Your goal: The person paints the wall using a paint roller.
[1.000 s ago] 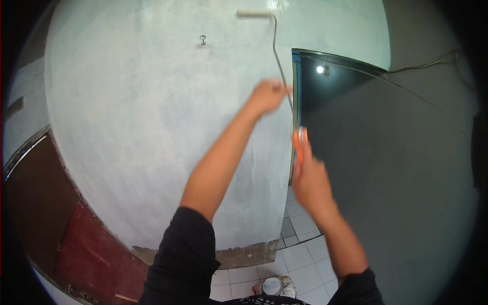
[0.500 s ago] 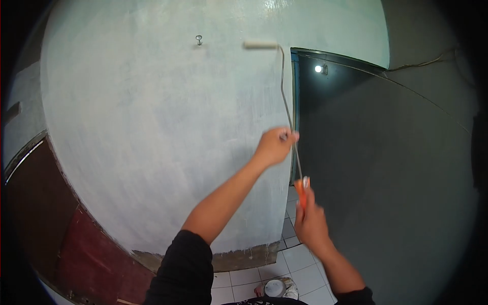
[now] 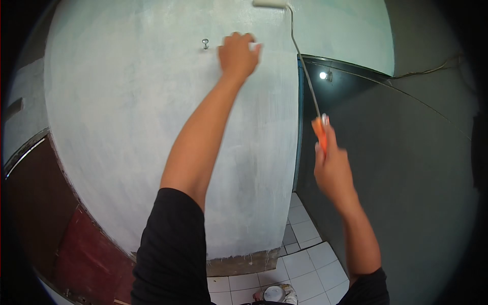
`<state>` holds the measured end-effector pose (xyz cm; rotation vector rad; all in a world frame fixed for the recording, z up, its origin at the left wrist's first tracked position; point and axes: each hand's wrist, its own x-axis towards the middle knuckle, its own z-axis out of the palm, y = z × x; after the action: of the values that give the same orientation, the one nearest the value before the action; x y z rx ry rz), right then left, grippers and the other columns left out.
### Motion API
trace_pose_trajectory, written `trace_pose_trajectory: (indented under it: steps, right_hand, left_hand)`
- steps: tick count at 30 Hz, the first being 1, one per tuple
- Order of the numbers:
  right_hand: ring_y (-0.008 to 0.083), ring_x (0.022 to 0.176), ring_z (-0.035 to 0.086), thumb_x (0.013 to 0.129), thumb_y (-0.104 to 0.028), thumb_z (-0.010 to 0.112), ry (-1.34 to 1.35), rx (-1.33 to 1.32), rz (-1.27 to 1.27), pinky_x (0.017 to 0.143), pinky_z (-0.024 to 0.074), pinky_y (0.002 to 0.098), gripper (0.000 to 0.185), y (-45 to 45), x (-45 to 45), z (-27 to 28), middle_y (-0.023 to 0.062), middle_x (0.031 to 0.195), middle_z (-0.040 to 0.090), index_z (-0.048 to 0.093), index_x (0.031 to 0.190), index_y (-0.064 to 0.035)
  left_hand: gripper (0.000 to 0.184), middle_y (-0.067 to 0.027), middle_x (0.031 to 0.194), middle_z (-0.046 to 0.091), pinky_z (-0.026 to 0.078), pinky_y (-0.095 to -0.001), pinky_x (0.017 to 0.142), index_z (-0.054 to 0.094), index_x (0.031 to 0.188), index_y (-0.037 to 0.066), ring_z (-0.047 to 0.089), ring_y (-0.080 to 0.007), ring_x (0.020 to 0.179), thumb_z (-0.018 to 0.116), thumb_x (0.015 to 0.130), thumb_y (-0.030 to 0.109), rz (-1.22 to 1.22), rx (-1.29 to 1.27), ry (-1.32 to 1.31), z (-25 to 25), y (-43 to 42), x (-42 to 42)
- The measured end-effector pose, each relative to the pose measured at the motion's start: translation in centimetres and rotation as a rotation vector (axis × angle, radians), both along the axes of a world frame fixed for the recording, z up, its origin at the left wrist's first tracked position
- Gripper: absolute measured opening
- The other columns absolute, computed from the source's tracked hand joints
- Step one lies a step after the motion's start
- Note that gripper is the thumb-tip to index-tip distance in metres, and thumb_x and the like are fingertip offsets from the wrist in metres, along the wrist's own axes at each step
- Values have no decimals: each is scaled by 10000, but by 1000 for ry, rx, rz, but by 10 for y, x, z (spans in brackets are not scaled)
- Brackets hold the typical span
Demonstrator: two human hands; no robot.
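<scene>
A paint roller (image 3: 270, 3) with a long bent metal rod touches or nearly touches the pale wall (image 3: 152, 112) at the top of the view. My right hand (image 3: 333, 168) is wrapped round its orange handle (image 3: 319, 133), in front of the dark doorway side. Off the rod to the left, my left hand (image 3: 238, 55) is raised before the wall with its fingers apart and curved, holding nothing. A small metal hook (image 3: 205, 43) sticks out of the wall just left of that hand.
A doorway with a blue frame (image 3: 300, 117) and a lit bulb (image 3: 323, 75) stands at the right. On the tiled floor (image 3: 305, 269) is a paint bucket (image 3: 274, 293). A dark red panel (image 3: 91, 254) is at the lower left. Cables run along the right wall.
The roller first came down the wall, then rose to the top again with my right hand. My left hand has let go of the rod and moved up and left.
</scene>
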<state>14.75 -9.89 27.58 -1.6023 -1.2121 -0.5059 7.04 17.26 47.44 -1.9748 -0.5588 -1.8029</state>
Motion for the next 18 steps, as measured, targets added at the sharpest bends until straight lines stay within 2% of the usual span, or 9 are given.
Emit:
trace_pose_trajectory:
  steps: [3,6,8,10,13,15,16,17,18]
  right_hand:
    - [485,835,699,985,-22,538,52,-93,-9,748,559,531,607,-12,-16,-59,295,976,701,339,1559,-24]
    - [476,830,706,982,-14,541,63,-152,15,734,563,526,616,-16,-28,-131,294,988,700,324,1559,0]
    - [468,821,711,982,-13,545,135,-188,12,728,566,512,615,-14,-37,-158,287,1005,706,317,1553,20]
    - [466,819,713,984,-14,544,184,-219,12,736,568,506,612,-13,-40,-149,291,1020,706,315,1550,26]
    - [467,812,714,985,-12,543,198,-206,7,741,570,496,607,-10,-34,-122,301,1028,704,316,1546,31]
    - [469,806,713,984,-9,542,155,-168,5,738,571,491,605,-6,-28,-96,307,1022,702,318,1545,30]
    - [472,804,712,987,-9,536,132,-129,11,731,568,493,600,-3,-24,-78,313,998,699,318,1544,32]
    - [475,802,710,989,-8,530,112,-90,18,725,565,496,595,1,-20,-61,319,974,697,317,1543,35]
    - [475,802,710,989,-8,530,110,-84,13,725,565,496,595,6,-17,-44,319,974,697,317,1543,35]
  left_hand:
    - [370,-69,1307,615,459,-446,947,683,1256,179,540,-272,1248,736,906,285,277,102,13,-9,46,-49]
    - [462,-69,1365,581,446,-459,962,634,1340,161,509,-274,1294,736,906,284,430,249,100,-9,71,-75]
    - [481,-70,1377,573,447,-452,964,619,1363,161,506,-278,1304,732,909,273,435,280,95,-4,68,-78]
    - [500,-70,1390,565,449,-446,966,603,1386,161,502,-282,1314,729,912,262,432,309,98,0,73,-77]
    - [404,-49,1336,612,457,-431,943,657,1323,153,534,-268,1261,711,929,228,383,357,-19,18,78,-74]
    - [293,-25,1240,674,467,-421,911,721,1224,138,571,-252,1187,700,938,201,446,137,101,29,75,-80]
    - [195,2,1117,721,472,-420,876,770,1108,136,596,-238,1117,705,936,202,452,217,51,30,80,-79]
    - [195,2,1117,721,472,-420,876,770,1108,136,596,-238,1117,705,936,202,448,222,47,33,85,-79]
    - [150,7,1046,720,461,-412,851,781,1046,145,595,-230,1085,715,926,206,444,217,43,35,87,-79]
